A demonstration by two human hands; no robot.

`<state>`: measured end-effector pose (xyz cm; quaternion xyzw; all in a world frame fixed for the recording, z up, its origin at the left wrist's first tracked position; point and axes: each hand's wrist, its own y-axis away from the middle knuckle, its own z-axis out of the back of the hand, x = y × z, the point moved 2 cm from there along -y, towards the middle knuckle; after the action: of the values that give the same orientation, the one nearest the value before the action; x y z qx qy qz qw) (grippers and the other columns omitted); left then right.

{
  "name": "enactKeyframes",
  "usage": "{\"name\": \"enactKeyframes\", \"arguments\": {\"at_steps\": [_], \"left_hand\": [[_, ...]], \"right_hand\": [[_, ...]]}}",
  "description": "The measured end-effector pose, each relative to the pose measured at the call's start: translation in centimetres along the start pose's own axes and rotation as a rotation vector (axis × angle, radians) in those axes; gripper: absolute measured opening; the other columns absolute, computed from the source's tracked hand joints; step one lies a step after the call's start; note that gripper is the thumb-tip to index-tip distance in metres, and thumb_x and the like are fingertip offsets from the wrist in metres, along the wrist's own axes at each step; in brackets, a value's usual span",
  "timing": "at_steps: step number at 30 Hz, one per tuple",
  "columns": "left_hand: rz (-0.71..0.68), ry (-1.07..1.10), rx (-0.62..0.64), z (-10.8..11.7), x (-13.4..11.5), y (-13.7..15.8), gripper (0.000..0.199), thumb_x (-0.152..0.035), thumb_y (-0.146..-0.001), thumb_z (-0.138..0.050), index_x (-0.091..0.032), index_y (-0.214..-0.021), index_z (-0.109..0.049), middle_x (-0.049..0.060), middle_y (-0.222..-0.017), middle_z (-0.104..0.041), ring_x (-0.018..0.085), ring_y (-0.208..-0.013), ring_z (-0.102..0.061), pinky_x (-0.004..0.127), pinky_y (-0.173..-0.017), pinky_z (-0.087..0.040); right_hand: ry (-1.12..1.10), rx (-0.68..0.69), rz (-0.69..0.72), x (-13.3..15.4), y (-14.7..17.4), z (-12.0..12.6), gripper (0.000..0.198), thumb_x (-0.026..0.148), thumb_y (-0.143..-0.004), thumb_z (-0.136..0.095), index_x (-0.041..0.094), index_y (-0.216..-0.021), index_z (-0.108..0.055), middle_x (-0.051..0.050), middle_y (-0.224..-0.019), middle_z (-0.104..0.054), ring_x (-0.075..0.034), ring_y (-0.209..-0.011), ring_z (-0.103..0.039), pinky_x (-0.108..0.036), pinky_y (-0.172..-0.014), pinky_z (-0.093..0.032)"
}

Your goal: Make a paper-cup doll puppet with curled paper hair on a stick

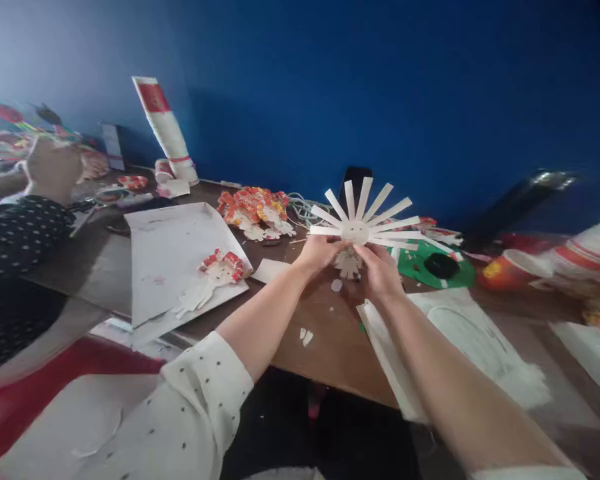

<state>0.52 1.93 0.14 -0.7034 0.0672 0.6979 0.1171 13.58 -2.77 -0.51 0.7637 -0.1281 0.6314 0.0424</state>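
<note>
Both my hands hold up a white paper cup cut into a fan of splayed strips (364,223) above the brown table (330,340). My left hand (320,253) grips its lower left edge. My right hand (380,270) pinches the lower right of its round centre. Just below the fan, between my hands, a small white paper figure (349,264) lies on the table. My arms come in from the bottom, the left one in a white dotted sleeve.
A white sheet (173,257) with a red-and-white paper figure (220,268) lies at left. A pile of orange-red paper cutouts (255,210) and a tall cup stack (165,130) sit behind. A green disc (430,265) and red cups (515,267) are at right. Another person (25,220) sits at far left.
</note>
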Motion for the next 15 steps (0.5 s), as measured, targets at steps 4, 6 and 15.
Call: {"name": "enactKeyframes", "arguments": {"at_steps": [4,6,15], "left_hand": [[0.021,0.024,0.008,-0.4,0.8,-0.4,0.023,-0.035,-0.070,-0.078,-0.014,-0.081,-0.076,0.008,-0.086,-0.075,0.022,-0.084,-0.068,0.033,-0.085,-0.051],[0.016,0.054,0.012,-0.5,1.2,-0.6,0.026,-0.035,-0.070,-0.078,-0.014,-0.084,-0.076,0.009,-0.088,-0.075,0.022,-0.084,-0.068,0.033,-0.084,-0.051],[0.066,0.130,-0.016,-0.5,1.0,-0.1,0.024,-0.030,-0.068,-0.081,-0.013,-0.084,-0.075,0.011,-0.090,-0.075,0.022,-0.080,-0.068,0.035,-0.081,-0.052]], "right_hand": [[0.047,-0.049,-0.007,-0.3,-0.2,0.5,0.025,0.038,-0.066,-0.075,0.017,-0.080,-0.072,-0.001,-0.069,-0.071,-0.017,-0.061,-0.063,-0.029,-0.060,-0.048],[0.070,-0.072,0.007,-0.4,-0.3,0.7,0.024,0.038,-0.066,-0.076,0.017,-0.076,-0.072,-0.001,-0.065,-0.070,-0.016,-0.057,-0.061,-0.028,-0.058,-0.047],[0.073,-0.081,-0.007,-0.6,-0.3,0.5,0.026,0.040,-0.065,-0.075,0.017,-0.076,-0.073,-0.001,-0.064,-0.071,-0.020,-0.058,-0.064,-0.030,-0.058,-0.050]]}}
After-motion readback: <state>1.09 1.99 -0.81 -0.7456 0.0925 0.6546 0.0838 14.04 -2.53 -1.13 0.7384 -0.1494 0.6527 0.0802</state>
